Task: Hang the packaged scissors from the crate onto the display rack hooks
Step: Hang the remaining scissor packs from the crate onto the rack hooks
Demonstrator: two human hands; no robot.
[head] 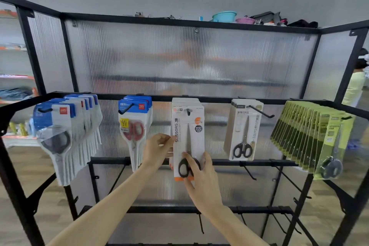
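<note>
A white and orange scissors pack with black handles hangs at the front of a stack on the middle hook of the black display rack. My left hand pinches the pack's left edge between thumb and fingers. My right hand holds the pack's bottom end, thumb under the orange edge and fingers over the handles. The crate is out of view.
Along the same bar hang blue-white packs at left, red-handled scissors, beige packs and green packs at right. Bare hooks stick out from the lower bars. A person stands behind the rack at right.
</note>
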